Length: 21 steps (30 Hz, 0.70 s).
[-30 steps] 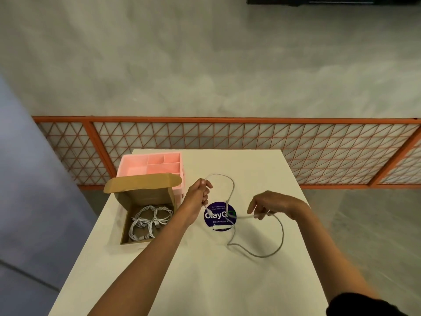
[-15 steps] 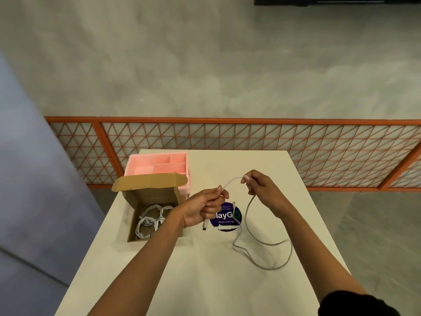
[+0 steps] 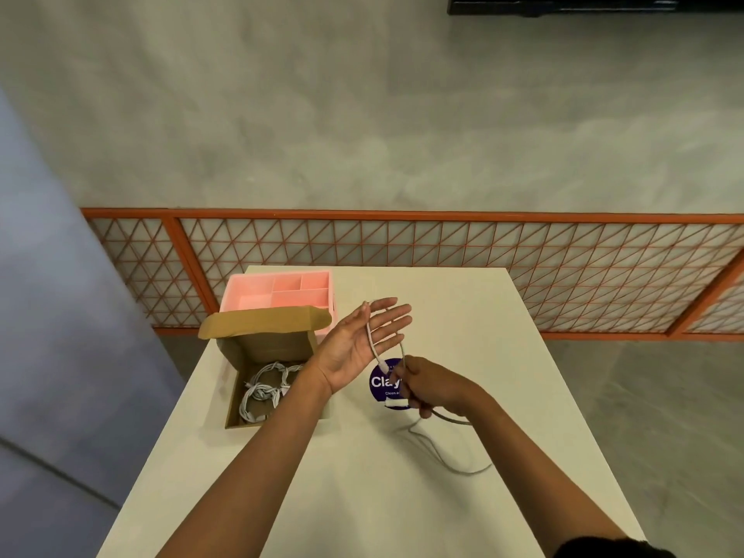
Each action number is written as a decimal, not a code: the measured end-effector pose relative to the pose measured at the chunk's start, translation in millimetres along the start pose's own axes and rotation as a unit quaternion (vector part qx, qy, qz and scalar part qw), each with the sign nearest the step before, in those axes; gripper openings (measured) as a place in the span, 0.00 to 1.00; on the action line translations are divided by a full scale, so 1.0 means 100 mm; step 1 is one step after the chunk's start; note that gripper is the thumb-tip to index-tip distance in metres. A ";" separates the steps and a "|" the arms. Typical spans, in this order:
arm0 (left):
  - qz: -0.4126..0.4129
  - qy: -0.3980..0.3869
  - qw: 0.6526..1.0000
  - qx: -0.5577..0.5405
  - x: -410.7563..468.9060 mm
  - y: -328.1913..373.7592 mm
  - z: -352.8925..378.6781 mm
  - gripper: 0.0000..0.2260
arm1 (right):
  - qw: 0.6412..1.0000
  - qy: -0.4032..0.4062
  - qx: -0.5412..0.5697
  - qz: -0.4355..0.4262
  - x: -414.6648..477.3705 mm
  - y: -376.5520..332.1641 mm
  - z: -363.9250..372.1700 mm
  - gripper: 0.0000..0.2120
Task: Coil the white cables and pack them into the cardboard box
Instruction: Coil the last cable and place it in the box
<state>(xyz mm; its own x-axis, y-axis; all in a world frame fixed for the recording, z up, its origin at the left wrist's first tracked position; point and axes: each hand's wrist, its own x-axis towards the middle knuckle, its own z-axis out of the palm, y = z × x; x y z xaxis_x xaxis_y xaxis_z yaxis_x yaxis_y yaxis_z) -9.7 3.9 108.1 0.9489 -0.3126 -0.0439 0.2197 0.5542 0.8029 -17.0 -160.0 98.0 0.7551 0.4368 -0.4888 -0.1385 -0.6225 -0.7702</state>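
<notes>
Left of centre, the box (image 3: 265, 348) is plain matt brown cardboard. The tray (image 3: 249, 300) behind it looks like smooth pink plastic. The tabletop (image 3: 362, 497) is matt off-white, the cable (image 3: 371, 340) smooth white, the wall (image 3: 362, 134) mottled, rough grey.

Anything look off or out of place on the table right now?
Nothing stands out. The white cable loops over the open left hand, the right hand grips it, and its loose tail lies on the table. Coiled cables sit inside the cardboard box.
</notes>
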 end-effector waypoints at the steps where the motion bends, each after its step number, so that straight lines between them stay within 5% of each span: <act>1: 0.009 0.008 1.000 -0.006 0.01 0.00 -0.01 0.20 | 1.000 -0.016 -0.012 0.001 -0.04 -0.04 0.00 0.09; 4: 0.017 0.039 0.999 -0.010 0.03 -0.04 -0.09 0.32 | 0.997 -0.065 -0.048 -0.004 -0.17 -0.21 -0.04 0.16; 8: -0.015 0.058 0.990 0.128 0.02 -0.11 -0.14 0.15 | 0.986 -0.063 -0.141 -0.055 -0.30 -0.43 -0.16 0.20; 15: -0.089 0.005 0.948 0.307 -0.08 -0.12 -0.02 0.16 | 0.976 0.059 -0.150 -0.147 -0.38 -0.67 -0.45 0.23; 21: -0.116 -0.043 0.970 0.207 -0.14 0.02 0.06 0.22 | 0.966 0.173 -0.086 -0.171 -0.29 -0.56 -0.58 0.21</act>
<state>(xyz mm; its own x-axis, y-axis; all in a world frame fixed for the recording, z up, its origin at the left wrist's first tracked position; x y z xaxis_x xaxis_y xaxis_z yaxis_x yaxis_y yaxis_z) -23.5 4.9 113.4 0.8582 -0.4650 -0.2175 0.2992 0.1090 0.9479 5.8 -175.4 179.6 0.9113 0.4109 -0.0279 0.2433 -0.5919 -0.7684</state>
